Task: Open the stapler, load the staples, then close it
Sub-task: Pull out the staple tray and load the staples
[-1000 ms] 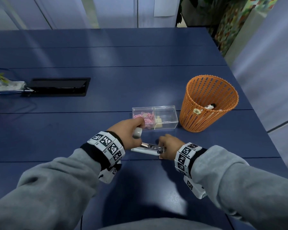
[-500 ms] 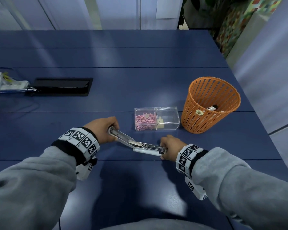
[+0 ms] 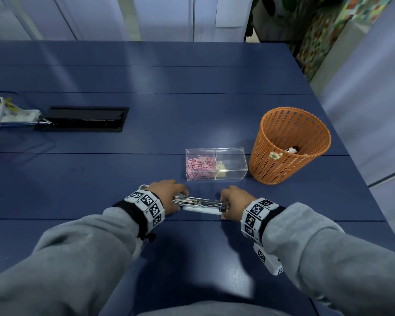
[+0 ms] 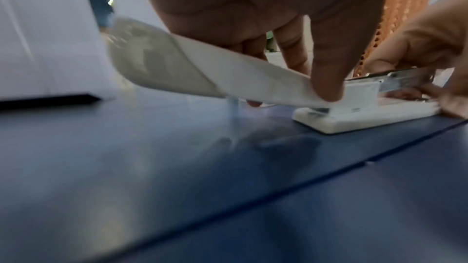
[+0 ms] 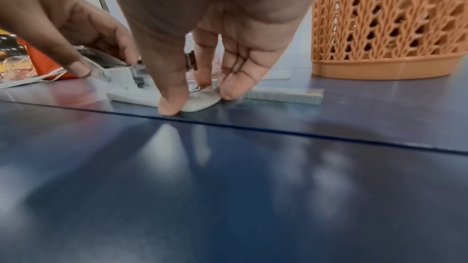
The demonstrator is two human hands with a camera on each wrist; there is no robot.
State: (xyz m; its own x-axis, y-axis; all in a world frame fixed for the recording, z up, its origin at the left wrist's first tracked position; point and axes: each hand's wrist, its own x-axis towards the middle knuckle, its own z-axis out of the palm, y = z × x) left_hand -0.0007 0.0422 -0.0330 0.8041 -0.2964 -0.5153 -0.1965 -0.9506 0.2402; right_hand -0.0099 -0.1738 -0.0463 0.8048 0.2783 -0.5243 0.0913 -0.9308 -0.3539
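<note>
A white stapler (image 3: 201, 207) lies open on the blue table (image 3: 192, 258), its metal magazine (image 3: 203, 201) showing on top. My left hand (image 3: 167, 197) pinches the white lid (image 4: 215, 73), thumb (image 4: 326, 79) on its near side; the lid is swung back past the hinge, to the left. At the other end my right hand (image 3: 232, 201) pinches the front of the white base (image 5: 200, 101) between thumb (image 5: 172, 105) and fingers. A strip of staples (image 5: 283, 95) lies on the table just beyond that hand; the head view does not show it.
A clear two-part box (image 3: 228, 153) holding pink paper clips (image 3: 200, 166) stands just behind the stapler. To its right stands an orange mesh basket (image 3: 287, 147). At far left are a black cable hatch (image 3: 82, 119) and a power strip (image 3: 9, 115).
My left hand has swung the lid from upright above the stapler out to the left and then lower. My right hand has stayed on the front of the base.
</note>
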